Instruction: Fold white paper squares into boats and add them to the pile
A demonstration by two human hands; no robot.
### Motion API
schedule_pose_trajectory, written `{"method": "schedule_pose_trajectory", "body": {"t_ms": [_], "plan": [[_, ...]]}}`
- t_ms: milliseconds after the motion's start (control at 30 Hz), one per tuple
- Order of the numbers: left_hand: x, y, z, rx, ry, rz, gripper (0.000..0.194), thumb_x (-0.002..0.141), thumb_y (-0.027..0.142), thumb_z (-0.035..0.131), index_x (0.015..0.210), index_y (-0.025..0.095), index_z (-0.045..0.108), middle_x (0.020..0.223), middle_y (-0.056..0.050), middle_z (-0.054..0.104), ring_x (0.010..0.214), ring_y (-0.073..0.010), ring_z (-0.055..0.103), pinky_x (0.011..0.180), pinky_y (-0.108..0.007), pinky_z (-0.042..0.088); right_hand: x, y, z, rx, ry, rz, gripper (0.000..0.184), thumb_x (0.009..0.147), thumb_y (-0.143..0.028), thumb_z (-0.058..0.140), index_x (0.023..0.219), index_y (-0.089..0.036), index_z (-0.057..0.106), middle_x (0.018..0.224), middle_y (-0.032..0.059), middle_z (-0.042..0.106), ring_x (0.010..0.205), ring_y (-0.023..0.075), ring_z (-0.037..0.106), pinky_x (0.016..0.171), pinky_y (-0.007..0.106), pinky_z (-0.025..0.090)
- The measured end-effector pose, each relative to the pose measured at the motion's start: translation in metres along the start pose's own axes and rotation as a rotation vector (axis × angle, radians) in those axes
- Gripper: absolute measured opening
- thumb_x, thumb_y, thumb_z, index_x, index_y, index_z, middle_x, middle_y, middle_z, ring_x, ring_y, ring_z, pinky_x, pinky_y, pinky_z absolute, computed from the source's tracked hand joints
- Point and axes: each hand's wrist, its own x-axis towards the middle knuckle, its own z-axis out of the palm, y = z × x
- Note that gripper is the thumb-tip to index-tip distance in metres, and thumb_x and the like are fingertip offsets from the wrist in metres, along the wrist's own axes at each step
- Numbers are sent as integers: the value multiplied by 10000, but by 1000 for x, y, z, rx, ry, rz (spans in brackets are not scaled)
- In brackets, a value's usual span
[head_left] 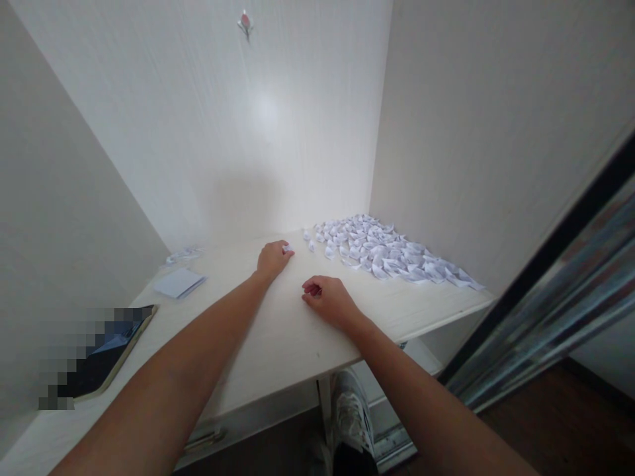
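My left hand is over the table, its fingers closed on a small folded paper piece, white and partly hidden by the fingertips. Nearer to me and to the right, my right hand hovers at the tabletop with loosely curled fingers; a gap shows between thumb and forefinger, and I see nothing in it. A wide heap of folded white paper pieces spreads along the right wall, beyond the right hand. Left of my left hand lies a stack of white paper sheets.
The white table fits between panel walls. A tablet lies at its left, partly pixelated. Thin white paper strips sit in the back left corner. Below the front edge are a drawer handle and a shoe.
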Motion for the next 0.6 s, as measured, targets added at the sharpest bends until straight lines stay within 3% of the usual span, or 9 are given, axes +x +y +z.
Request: {"method": "schedule_pose_trajectory", "body": {"t_ms": [100, 200, 433, 600], "plan": [[-2, -6, -1, -46, 28, -38, 515, 822, 414, 738, 1265, 171, 641, 929, -84, 766, 917, -255, 700, 876, -346, 502, 0, 2, 0, 13, 10, 0, 154, 781, -118, 719, 924, -171, 745, 843, 55, 766, 726, 160, 689, 729, 283, 546], [-3, -12, -2, -73, 53, -84, 556, 778, 427, 775, 1233, 147, 622, 942, -88, 764, 887, -236, 702, 859, -330, 508, 0, 2, 0, 10, 8, 0, 148, 781, -113, 719, 914, -173, 744, 841, 56, 765, 716, 159, 683, 713, 277, 539], [8, -19, 10, -98, 28, -58, 480, 831, 375, 714, 1247, 143, 651, 1057, -103, 772, 882, -207, 716, 869, -308, 521, -3, -3, -1, -78, -28, -13, 153, 798, -135, 717, 946, -158, 747, 883, 78, 762, 758, 177, 680, 742, 293, 521], [29, -15, 20, -45, -13, 73, 301, 867, 384, 654, 1057, 186, 778, 1035, -109, 779, 929, -254, 711, 910, -344, 514, -5, -4, -1, -132, -41, -40, 124, 819, -159, 702, 928, -167, 761, 879, 79, 748, 785, 192, 663, 771, 308, 502]]}}
